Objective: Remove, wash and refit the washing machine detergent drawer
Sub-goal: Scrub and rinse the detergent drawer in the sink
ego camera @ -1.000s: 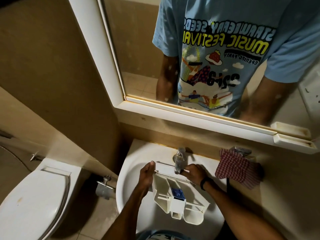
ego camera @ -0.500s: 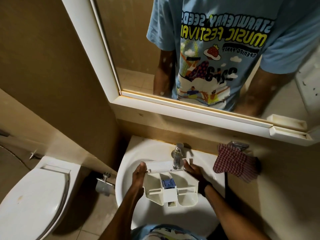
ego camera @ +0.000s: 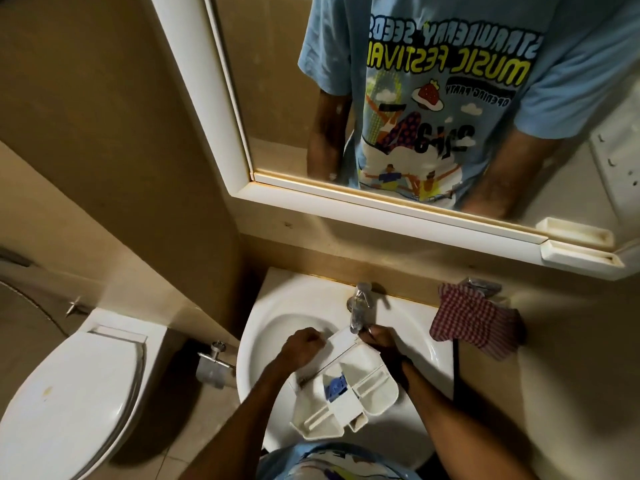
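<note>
Low centre of frame, the white plastic detergent drawer [ego camera: 349, 386] now turns diagonal under the chrome tap [ego camera: 358, 306], over the white ceramic basin [ego camera: 277, 306], left hand [ego camera: 303, 346] and right hand [ego camera: 379, 339] clamped on its front end: mid-wash.

Plastic, glazed ceramic, bright metal, woven cloth.
Smooth white plastic with a dull sheen for the detergent drawer [ego camera: 372, 382], blue plastic insert [ego camera: 335, 385] inside; glossy white ceramic washbasin [ego camera: 277, 327]; shiny metal tap [ego camera: 358, 306]; soft red-checked cloth [ego camera: 474, 323] far right; glossy toilet lid [ego camera: 69, 393] left.
</note>
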